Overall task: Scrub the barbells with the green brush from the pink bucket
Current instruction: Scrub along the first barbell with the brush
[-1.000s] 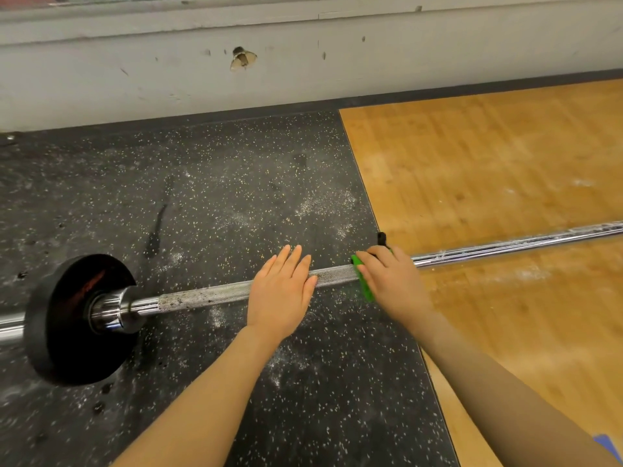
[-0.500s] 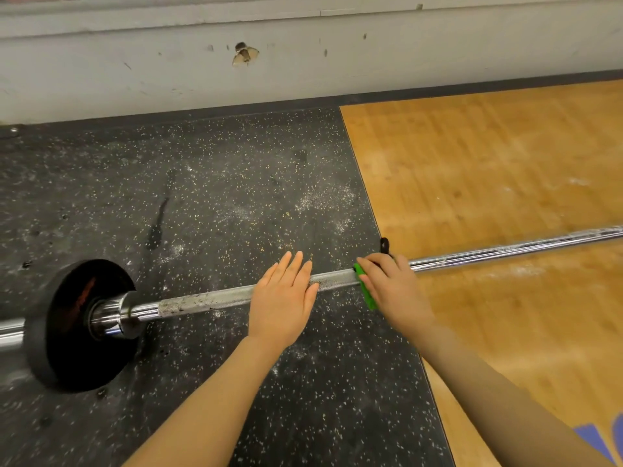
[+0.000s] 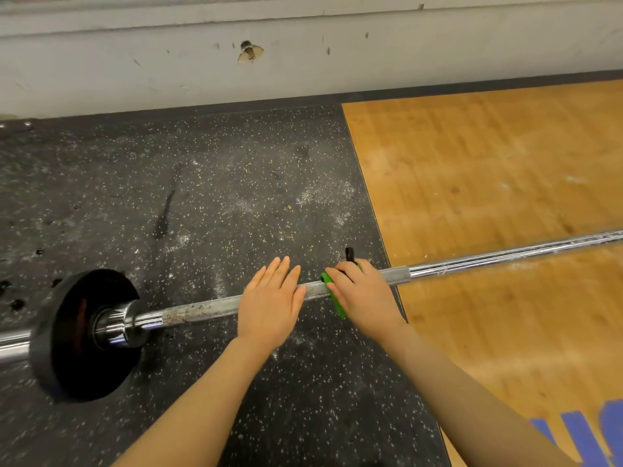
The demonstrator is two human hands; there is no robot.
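A steel barbell (image 3: 202, 310) lies across the floor from lower left to upper right, its knurled part speckled with grime and chalk. A black weight plate (image 3: 67, 335) sits on its left sleeve. My left hand (image 3: 269, 305) lies flat on the bar with straight fingers. Just to its right, my right hand (image 3: 362, 294) grips the green brush (image 3: 335, 299) and holds it against the bar; a black end of the brush pokes out beyond my fingers. The pink bucket is out of view.
Speckled black rubber matting (image 3: 236, 197) with chalk dust covers the left of the floor. A wooden platform (image 3: 488, 180) with blue lettering at its near corner lies on the right. A scuffed white wall (image 3: 303, 55) runs along the back.
Both hands stay on the bar. My right hand with the brush has slid a little along it. The view has shifted slightly.
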